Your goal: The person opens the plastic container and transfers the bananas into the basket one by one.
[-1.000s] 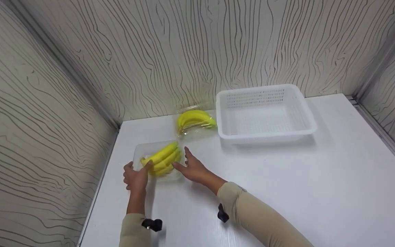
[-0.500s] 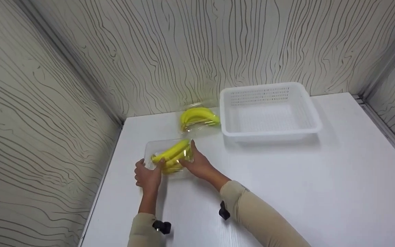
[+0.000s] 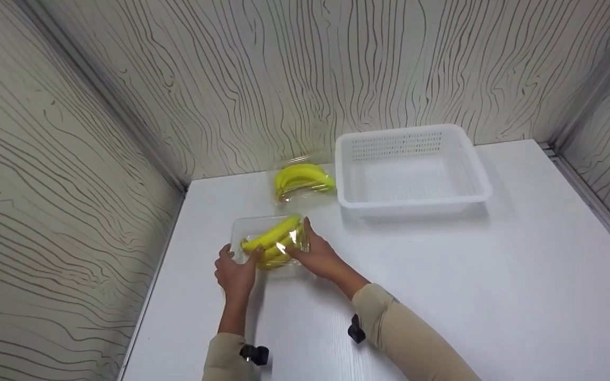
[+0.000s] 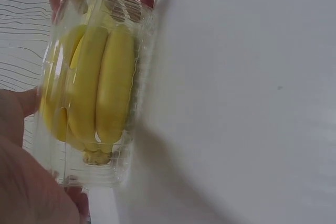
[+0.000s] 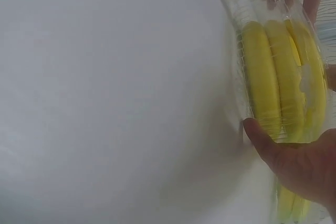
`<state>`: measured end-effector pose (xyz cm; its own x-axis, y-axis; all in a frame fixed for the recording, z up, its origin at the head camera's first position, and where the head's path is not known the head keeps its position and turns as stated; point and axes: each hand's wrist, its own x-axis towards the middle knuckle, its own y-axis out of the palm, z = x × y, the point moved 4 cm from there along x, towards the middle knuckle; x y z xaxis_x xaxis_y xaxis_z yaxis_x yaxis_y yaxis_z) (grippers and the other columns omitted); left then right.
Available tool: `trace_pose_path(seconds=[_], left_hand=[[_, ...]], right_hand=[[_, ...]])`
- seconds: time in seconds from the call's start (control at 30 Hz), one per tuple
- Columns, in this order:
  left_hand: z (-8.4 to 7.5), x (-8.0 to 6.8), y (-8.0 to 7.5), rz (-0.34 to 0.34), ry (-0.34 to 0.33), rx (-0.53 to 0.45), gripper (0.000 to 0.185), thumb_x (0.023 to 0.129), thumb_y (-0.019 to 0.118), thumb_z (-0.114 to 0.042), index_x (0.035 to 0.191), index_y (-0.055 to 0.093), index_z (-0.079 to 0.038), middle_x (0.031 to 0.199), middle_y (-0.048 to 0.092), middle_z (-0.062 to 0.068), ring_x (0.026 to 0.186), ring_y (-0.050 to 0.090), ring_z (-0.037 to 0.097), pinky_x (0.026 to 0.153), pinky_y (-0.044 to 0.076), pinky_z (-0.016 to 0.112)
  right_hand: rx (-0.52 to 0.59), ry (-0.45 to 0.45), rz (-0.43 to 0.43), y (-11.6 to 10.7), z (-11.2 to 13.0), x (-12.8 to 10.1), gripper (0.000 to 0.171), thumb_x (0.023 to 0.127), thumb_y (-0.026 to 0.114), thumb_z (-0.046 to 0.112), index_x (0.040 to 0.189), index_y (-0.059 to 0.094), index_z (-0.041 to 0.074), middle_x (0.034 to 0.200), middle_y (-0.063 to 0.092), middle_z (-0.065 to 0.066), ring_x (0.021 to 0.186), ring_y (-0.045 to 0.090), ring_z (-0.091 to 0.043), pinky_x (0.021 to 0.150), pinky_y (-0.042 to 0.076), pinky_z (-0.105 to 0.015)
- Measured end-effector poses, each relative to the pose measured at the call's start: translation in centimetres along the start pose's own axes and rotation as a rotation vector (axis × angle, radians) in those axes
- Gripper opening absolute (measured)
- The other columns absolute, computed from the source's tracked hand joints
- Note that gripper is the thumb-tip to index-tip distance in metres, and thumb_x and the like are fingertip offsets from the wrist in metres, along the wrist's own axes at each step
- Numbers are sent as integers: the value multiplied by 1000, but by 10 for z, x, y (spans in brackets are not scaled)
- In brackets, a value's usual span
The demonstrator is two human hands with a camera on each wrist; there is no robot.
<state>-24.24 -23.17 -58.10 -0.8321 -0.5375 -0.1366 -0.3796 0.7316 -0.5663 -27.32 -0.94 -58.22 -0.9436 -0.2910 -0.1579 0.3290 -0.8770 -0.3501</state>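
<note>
A clear plastic clamshell box (image 3: 242, 226) holds a bunch of yellow bananas (image 3: 276, 235) at the left-middle of the white table. My left hand (image 3: 237, 272) grips its left end, thumb on top. At the right end, my right hand (image 3: 322, 256) grips the box, with its thumb across the near side. The left wrist view shows the bananas (image 4: 100, 87) through the clear wall, their stem (image 4: 97, 157) towards my left hand (image 4: 31, 182). In the right wrist view my right hand (image 5: 304, 166) bends round the box's end. Some fingers are hidden beneath or behind the plastic.
A second clear box of bananas (image 3: 305, 177) lies at the back, against the patterned wall (image 3: 262, 79). Right beside it stands a white perforated basket (image 3: 413, 205) with nothing in it. A patterned wall (image 3: 61, 211) borders the table's left edge.
The box has moved to the right with both hands on it. My right hand, earlier loosely spread at the box's right side, now grips it. The other bananas and basket stay put.
</note>
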Motion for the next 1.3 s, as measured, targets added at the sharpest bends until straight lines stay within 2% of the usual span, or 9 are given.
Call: trace_pose_path(seconds=[0.23, 0.5, 0.63, 0.87, 1.0, 1.13, 1.3], left_hand=[[-4, -19, 14, 13, 40, -13, 92, 88, 81, -47, 160, 41, -6, 150, 50, 28, 141, 46, 47, 114, 42, 65], [-7, -48, 26, -2, 110, -8, 88, 85, 84, -45, 155, 49, -5, 137, 57, 27, 129, 53, 42, 105, 48, 60], [-5, -62, 34, 3, 137, -50, 87, 84, 87, -44, 153, 51, -6, 135, 58, 25, 126, 55, 40, 104, 49, 59], [-2, -84, 50, 56, 155, -171, 92, 81, 89, -50, 156, 51, -13, 139, 58, 18, 133, 54, 37, 110, 48, 62], [0, -92, 59, 106, 153, -218, 92, 83, 88, -50, 160, 47, -17, 149, 57, 16, 145, 52, 40, 118, 45, 65], [0, -99, 66, 169, 146, -240, 92, 84, 87, -49, 160, 45, -21, 162, 52, 15, 154, 45, 44, 123, 38, 70], [-3, -104, 75, 210, 165, -257, 92, 84, 87, -49, 160, 44, -21, 166, 48, 15, 158, 40, 45, 126, 34, 70]], right_hand=[[-28, 15, -4, -21, -11, -16, 104, 101, 66, 57, 173, 4, 15, 175, 32, -21, 159, 38, -43, 131, 33, -58], [-38, 5, -24, -42, -26, -39, 104, 99, 69, 56, 173, 6, 16, 170, 41, -23, 153, 48, -43, 128, 37, -60], [-56, 2, -34, -53, -33, -54, 104, 99, 69, 55, 173, 8, 15, 169, 40, -26, 150, 51, -46, 126, 39, -62], [-81, 21, -52, -75, -42, -74, 103, 100, 69, 53, 173, 8, 15, 171, 35, -28, 149, 50, -51, 125, 40, -64], [-85, 35, -49, -85, -46, -83, 103, 100, 68, 52, 173, 5, 15, 172, 33, -27, 150, 49, -50, 126, 38, -65], [-93, 58, -55, -96, -53, -90, 102, 101, 68, 51, 173, 5, 16, 173, 30, -26, 151, 48, -51, 125, 39, -65], [-86, 68, -64, -106, -59, -98, 101, 102, 68, 48, 173, 4, 15, 173, 31, -27, 149, 49, -52, 122, 43, -65]])
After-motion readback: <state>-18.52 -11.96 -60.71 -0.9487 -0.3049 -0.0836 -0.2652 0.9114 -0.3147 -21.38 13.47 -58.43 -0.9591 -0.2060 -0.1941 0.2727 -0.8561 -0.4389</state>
